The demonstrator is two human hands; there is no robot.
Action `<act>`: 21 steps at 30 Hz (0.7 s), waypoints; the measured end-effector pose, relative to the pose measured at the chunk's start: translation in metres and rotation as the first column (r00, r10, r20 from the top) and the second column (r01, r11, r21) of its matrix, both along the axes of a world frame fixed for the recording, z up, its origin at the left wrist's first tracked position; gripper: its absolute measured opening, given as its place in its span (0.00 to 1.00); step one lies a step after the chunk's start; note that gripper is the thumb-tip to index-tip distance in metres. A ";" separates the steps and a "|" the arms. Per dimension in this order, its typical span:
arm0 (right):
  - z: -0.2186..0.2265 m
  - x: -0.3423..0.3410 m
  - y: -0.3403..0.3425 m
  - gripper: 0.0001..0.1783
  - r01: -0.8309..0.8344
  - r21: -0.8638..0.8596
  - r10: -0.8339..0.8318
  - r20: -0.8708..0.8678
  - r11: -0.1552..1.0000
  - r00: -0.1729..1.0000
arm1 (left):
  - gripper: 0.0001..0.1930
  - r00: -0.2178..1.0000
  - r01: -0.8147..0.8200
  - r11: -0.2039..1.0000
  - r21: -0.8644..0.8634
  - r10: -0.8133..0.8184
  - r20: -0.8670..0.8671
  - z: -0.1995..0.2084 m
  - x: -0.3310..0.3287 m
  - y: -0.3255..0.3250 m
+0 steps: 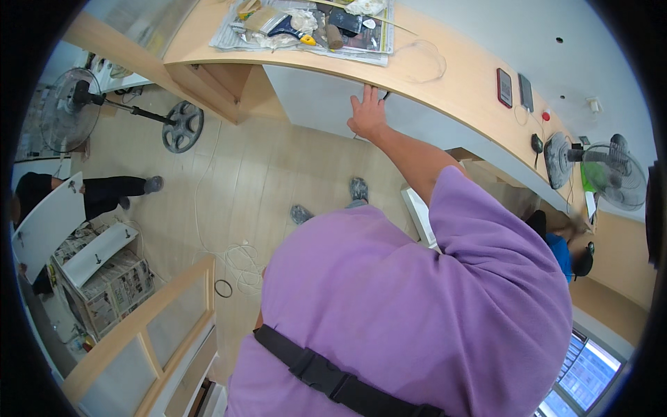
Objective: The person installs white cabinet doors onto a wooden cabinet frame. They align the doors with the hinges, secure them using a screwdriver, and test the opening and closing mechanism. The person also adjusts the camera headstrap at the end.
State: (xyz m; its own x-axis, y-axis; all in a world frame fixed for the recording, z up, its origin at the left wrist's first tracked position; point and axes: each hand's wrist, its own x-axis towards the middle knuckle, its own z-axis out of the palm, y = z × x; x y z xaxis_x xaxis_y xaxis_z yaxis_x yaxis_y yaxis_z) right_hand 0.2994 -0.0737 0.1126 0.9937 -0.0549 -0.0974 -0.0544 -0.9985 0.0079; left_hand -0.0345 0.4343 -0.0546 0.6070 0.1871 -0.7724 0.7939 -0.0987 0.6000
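Note:
My right hand (367,115) reaches forward with its fingers spread. It lies flat against the white front panel (313,97) just under the edge of the curved wooden counter (458,76), and it holds nothing. My bare forearm runs back from it to the purple sleeve (486,236). My left hand is out of view, hidden by my purple-clad body. My two grey shoes (358,189) stand on the wooden floor below the panel.
Newspaper with tools and scraps (306,28) lies on the counter, with two phones (514,89) further right. Fans stand at left (69,108) and right (611,174). A seated person (104,194), white panels on newspaper (104,257), a glazed wooden frame (153,326) and coiled cable (240,267) occupy the left.

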 end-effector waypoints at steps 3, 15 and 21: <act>0.004 -0.017 0.011 0.33 -0.024 0.084 0.016 0.105 0.996 0.994 | 0.20 1.000 0.006 1.000 -0.018 -0.006 0.018 -0.008 0.005 0.008; 0.052 -0.093 0.136 0.33 0.009 0.392 0.031 -0.094 0.920 0.995 | 0.29 0.878 0.434 0.900 0.035 -0.432 0.205 0.093 0.182 -0.093; 0.026 -0.057 0.131 0.33 0.242 0.857 -0.047 -0.248 0.455 0.968 | 0.34 0.632 0.478 0.823 0.307 -0.565 0.531 0.118 0.235 -0.156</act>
State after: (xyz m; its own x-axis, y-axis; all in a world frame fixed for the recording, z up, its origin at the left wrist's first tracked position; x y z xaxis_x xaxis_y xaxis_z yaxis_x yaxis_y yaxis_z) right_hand 0.2424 0.0572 0.1386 0.9412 0.0151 -0.3376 -0.2934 -0.4592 -0.8385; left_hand 0.2002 0.2779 0.0632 0.9445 -0.2348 -0.2299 0.0879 -0.4936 0.8652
